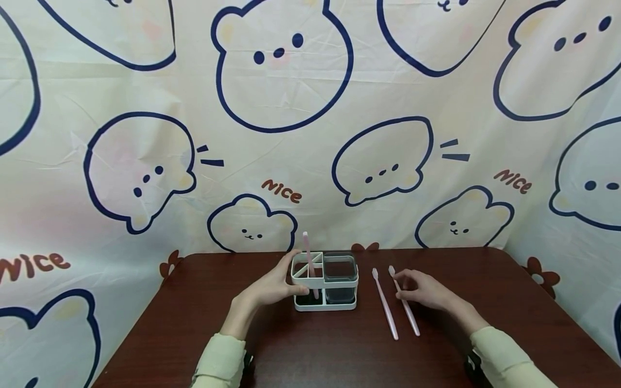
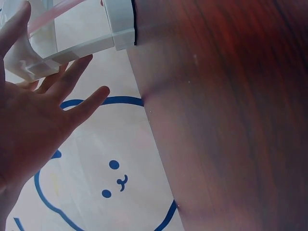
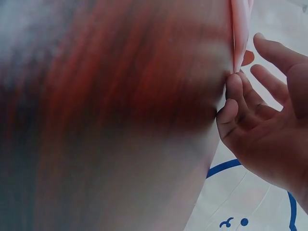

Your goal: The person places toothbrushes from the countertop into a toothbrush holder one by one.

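A white toothbrush holder (image 1: 325,283) with divided compartments and a greyish see-through section stands on the table. A pink toothbrush (image 1: 310,258) leans upright in its left part. My left hand (image 1: 271,283) grips the holder's left side, thumb at the front and fingers toward the back; the left wrist view shows the thumb against the frame (image 2: 82,50). Two more pink toothbrushes lie to the right, side by side: the left brush (image 1: 385,305) and the right brush (image 1: 409,312). Over the right brush is my right hand (image 1: 424,289), thumb and fingers apart, fingertips beside its handle (image 3: 238,33).
The dark brown wooden table (image 1: 310,350) ends in front of a pale cloth backdrop (image 1: 281,161) printed with blue-outlined animal faces. The holder stands near the table's far edge.
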Demonstrator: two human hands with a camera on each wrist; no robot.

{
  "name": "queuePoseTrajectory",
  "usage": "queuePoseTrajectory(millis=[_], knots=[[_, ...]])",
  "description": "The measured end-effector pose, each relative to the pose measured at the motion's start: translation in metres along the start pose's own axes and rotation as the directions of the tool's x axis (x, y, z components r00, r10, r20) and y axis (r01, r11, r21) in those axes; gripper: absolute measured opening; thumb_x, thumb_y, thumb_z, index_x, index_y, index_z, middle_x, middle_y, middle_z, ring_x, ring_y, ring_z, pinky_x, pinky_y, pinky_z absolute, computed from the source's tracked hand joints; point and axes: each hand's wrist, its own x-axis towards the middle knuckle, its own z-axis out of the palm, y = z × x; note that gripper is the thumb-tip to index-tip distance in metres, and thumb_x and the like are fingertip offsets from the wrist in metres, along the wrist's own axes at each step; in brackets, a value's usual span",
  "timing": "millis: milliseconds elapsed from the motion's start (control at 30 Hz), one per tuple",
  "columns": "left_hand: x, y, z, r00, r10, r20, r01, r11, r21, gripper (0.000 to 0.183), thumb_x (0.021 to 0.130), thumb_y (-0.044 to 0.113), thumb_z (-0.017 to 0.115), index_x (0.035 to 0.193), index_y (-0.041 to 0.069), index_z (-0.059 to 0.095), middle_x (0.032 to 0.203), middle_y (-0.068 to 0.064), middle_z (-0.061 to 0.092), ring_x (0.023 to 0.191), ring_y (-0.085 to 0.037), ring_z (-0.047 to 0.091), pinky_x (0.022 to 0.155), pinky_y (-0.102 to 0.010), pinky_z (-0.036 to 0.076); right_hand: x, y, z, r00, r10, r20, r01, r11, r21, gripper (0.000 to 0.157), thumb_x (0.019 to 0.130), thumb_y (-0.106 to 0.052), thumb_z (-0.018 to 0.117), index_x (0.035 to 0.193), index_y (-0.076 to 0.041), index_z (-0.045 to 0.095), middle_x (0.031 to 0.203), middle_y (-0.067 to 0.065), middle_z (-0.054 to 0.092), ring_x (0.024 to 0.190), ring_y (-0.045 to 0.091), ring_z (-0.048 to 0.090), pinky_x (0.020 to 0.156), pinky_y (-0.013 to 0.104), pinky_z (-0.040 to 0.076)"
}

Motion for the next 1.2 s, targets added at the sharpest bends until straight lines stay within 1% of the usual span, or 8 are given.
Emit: queuePoseTrajectory(millis=[300,400,567,667,900,967,1100,1200], knots=[[0.001,-0.001,-0.001,1.000,0.005,0.007,-0.005,1.000,0.006,0.096,0.083,0.031,0.080,0.157,0.020,0.019,0.160,-0.009,0.024,0.144,-0.029,0.032,0.115,-0.064,0.026,0.005,-0.001,0.000,0.997,0.038,0.065,-0.038,0.999,-0.004,0.044,0.090,-0.024,0.073,0.128,-0.006,0.061,0.088,0.003,0.056,0.075,0.017,0.050,0.062,0.029,0.041],[0.001,-0.001,0.000,1.000,0.006,0.009,-0.006,1.000,0.002,0.095,0.084,0.029,0.080,0.157,0.021,0.019,0.161,-0.009,0.024,0.144,-0.030,0.031,0.115,-0.064,0.026,0.007,-0.002,0.001,0.996,0.056,0.076,-0.055,0.998,-0.008,0.042,0.089,-0.024,0.074,0.126,-0.008,0.062,0.086,0.003,0.056,0.074,0.018,0.050,0.061,0.030,0.041],[0.000,0.000,0.000,1.000,0.008,0.004,-0.008,1.000,-0.003,0.093,0.084,0.028,0.080,0.156,0.023,0.021,0.161,-0.008,0.023,0.145,-0.029,0.030,0.115,-0.064,0.025,0.008,-0.004,0.003,0.995,0.063,0.076,-0.062,0.998,-0.023,0.040,0.089,-0.025,0.074,0.124,-0.008,0.063,0.085,0.002,0.055,0.074,0.017,0.049,0.062,0.030,0.040],[0.000,0.000,0.000,1.000,0.007,0.006,-0.007,1.000,-0.004,0.095,0.083,0.029,0.080,0.156,0.022,0.020,0.161,-0.008,0.023,0.145,-0.029,0.029,0.116,-0.063,0.024,0.009,-0.005,0.005,0.995,0.064,0.077,-0.062,0.998,-0.033,0.039,0.090,-0.026,0.073,0.123,-0.008,0.064,0.084,0.001,0.055,0.073,0.016,0.049,0.062,0.029,0.040],[0.000,-0.002,-0.001,1.000,0.016,0.008,-0.016,1.000,-0.003,0.096,0.083,0.030,0.080,0.157,0.020,0.019,0.161,-0.009,0.023,0.144,-0.030,0.030,0.115,-0.064,0.025,0.011,-0.006,0.007,0.995,0.084,0.060,-0.082,0.996,-0.023,0.032,0.090,-0.021,0.072,0.119,-0.008,0.066,0.082,0.001,0.055,0.070,0.015,0.050,0.060,0.027,0.041],[0.000,-0.002,-0.001,1.000,0.009,0.010,-0.009,1.000,-0.001,0.096,0.083,0.030,0.080,0.157,0.022,0.019,0.161,-0.008,0.023,0.144,-0.029,0.030,0.115,-0.064,0.025,0.011,-0.005,0.008,0.994,0.093,0.054,-0.092,0.996,-0.020,0.031,0.090,-0.021,0.072,0.119,-0.009,0.066,0.082,0.001,0.056,0.069,0.015,0.050,0.059,0.027,0.041],[-0.001,-0.001,0.000,1.000,0.010,0.007,-0.010,1.000,0.000,0.095,0.083,0.029,0.080,0.157,0.022,0.019,0.161,-0.008,0.023,0.145,-0.029,0.030,0.115,-0.064,0.025,0.009,-0.006,0.007,0.995,0.091,0.039,-0.092,0.996,0.002,0.031,0.090,-0.018,0.071,0.119,-0.008,0.066,0.081,0.002,0.056,0.067,0.015,0.051,0.057,0.027,0.042],[-0.002,-0.001,0.000,1.000,0.012,0.000,-0.012,1.000,-0.002,0.095,0.083,0.028,0.080,0.157,0.020,0.020,0.161,-0.008,0.024,0.144,-0.029,0.031,0.115,-0.064,0.026,0.008,-0.007,0.006,0.997,0.070,0.028,-0.070,0.997,0.016,0.031,0.091,-0.016,0.070,0.119,-0.006,0.065,0.081,0.003,0.056,0.067,0.016,0.052,0.056,0.027,0.043]])
